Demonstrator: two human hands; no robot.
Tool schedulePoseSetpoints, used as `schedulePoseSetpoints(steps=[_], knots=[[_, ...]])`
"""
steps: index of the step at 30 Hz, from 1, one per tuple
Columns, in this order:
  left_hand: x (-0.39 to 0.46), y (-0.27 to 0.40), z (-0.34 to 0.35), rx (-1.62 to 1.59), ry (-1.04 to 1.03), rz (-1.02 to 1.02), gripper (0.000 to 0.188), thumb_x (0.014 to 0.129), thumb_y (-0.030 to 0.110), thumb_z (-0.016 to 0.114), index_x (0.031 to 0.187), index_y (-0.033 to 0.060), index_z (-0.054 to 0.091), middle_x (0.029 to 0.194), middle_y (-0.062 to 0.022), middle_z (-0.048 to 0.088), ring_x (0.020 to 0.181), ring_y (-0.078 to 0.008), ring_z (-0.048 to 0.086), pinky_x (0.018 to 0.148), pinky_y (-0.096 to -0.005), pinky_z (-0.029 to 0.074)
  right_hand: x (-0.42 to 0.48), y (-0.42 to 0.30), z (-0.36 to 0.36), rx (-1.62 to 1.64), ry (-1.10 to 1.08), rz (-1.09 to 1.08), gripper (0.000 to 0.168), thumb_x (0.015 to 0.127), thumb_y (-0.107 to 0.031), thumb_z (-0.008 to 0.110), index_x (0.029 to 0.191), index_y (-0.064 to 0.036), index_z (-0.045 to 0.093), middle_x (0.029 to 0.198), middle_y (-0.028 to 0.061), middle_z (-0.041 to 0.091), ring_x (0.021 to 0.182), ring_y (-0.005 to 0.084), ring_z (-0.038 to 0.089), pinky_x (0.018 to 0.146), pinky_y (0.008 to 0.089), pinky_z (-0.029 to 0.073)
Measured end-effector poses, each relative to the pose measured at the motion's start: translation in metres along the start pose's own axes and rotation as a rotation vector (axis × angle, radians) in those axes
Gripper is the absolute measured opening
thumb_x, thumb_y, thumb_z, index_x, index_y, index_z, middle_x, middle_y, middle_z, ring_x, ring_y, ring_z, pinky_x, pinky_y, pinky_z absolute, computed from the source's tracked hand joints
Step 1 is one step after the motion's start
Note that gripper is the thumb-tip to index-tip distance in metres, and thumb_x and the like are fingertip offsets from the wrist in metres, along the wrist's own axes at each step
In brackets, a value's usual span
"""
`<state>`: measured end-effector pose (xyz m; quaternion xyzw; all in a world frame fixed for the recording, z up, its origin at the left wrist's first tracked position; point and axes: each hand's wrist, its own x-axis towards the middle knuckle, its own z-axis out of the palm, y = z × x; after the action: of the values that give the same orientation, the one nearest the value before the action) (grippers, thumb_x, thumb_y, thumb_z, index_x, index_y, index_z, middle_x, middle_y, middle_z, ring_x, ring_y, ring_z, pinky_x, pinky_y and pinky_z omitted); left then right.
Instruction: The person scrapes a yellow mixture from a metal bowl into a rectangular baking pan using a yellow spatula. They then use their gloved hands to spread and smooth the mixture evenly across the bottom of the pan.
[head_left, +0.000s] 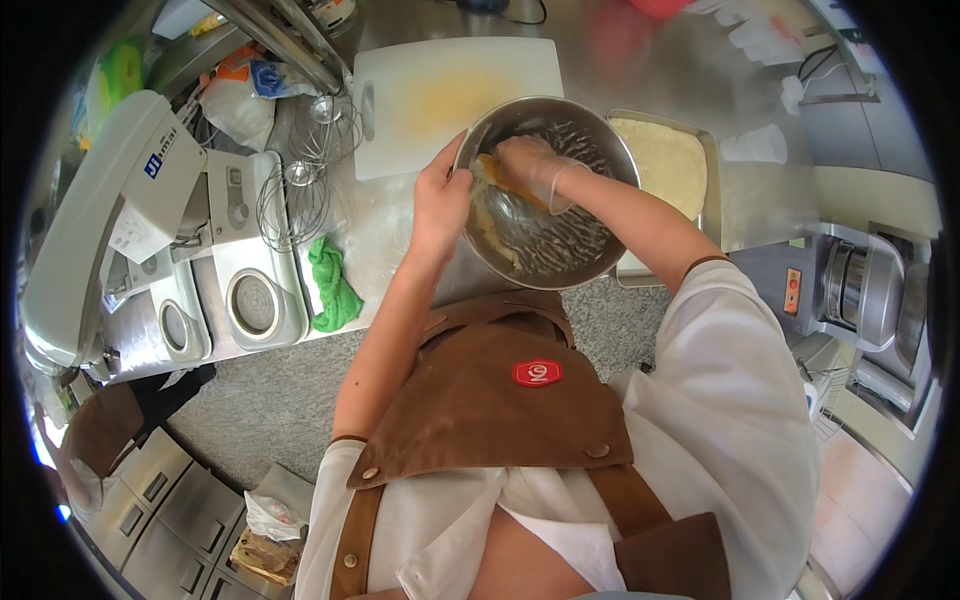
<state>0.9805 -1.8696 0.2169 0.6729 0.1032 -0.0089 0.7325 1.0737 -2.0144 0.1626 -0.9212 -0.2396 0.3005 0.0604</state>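
Note:
A steel mixing bowl (517, 217) is tilted over the table's front edge, with its mouth towards me. My left hand (441, 196) grips the left rim, thumb on the near side. Inside the bowl is my right hand (531, 166) in a clear plastic glove, holding what looks like an orange-yellow scraper (513, 184) against the left wall. Pale batter or cream (491, 234) clings along that wall, and streaks of it coat the right side. The fingertips of my right hand are partly hidden.
Behind the bowl lies a white cutting board (397, 75) with a yellowish stain. A metal pan (711, 172) of pale batter or cake (667, 161) is at right. Left are wire whisks (294, 206), a green cloth (330, 289) and a stand mixer (112, 202). Another person (105, 435) is at lower left.

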Motion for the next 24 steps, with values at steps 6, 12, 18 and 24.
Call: schedulePoseSetpoints(steps=[6, 12, 18, 24], knots=[[-0.001, -0.006, 0.009, -0.151, 0.041, -0.039, 0.047, 0.083, -0.003, 0.037, 0.127, -0.0071, 0.054, 0.121, -0.0144, 0.061, 0.112, -0.0198, 0.056, 0.1, -0.0288, 0.04, 0.011, 0.015, 0.014, 0.256, -0.047, 0.0, 0.024, 0.084, -0.019, 0.06, 0.101, -0.004, 0.071, 0.102, 0.0198, 0.068, 0.098, 0.0359, 0.064, 0.084, 0.0403, 0.05], [-0.001, -0.004, 0.01, -0.097, 0.061, -0.025, 0.047, 0.083, -0.004, 0.037, 0.127, -0.0084, 0.054, 0.121, -0.0158, 0.061, 0.113, -0.0204, 0.055, 0.101, -0.0293, 0.039, 0.014, 0.014, 0.034, 0.28, -0.137, -0.082, 0.028, 0.089, -0.022, 0.054, 0.109, -0.008, 0.067, 0.109, 0.0172, 0.066, 0.101, 0.0334, 0.064, 0.083, 0.0407, 0.049], [-0.001, -0.008, 0.012, -0.097, 0.089, -0.025, 0.046, 0.083, -0.005, 0.037, 0.125, -0.01, 0.054, 0.12, -0.0162, 0.062, 0.112, -0.0201, 0.056, 0.1, -0.029, 0.04, 0.009, 0.002, 0.026, 0.317, -0.154, -0.346, 0.033, 0.093, -0.03, 0.047, 0.107, -0.009, 0.067, 0.107, 0.0143, 0.067, 0.1, 0.0334, 0.064, 0.084, 0.0424, 0.049], [-0.001, -0.002, 0.012, -0.038, 0.106, -0.035, 0.047, 0.082, -0.005, 0.038, 0.125, -0.0098, 0.054, 0.116, -0.0154, 0.063, 0.107, -0.0177, 0.057, 0.097, -0.0272, 0.042, 0.0, -0.016, 0.001, 0.17, -0.302, -0.392, 0.03, 0.09, -0.03, 0.051, 0.104, -0.009, 0.068, 0.103, 0.0136, 0.068, 0.098, 0.032, 0.064, 0.084, 0.0424, 0.049]])
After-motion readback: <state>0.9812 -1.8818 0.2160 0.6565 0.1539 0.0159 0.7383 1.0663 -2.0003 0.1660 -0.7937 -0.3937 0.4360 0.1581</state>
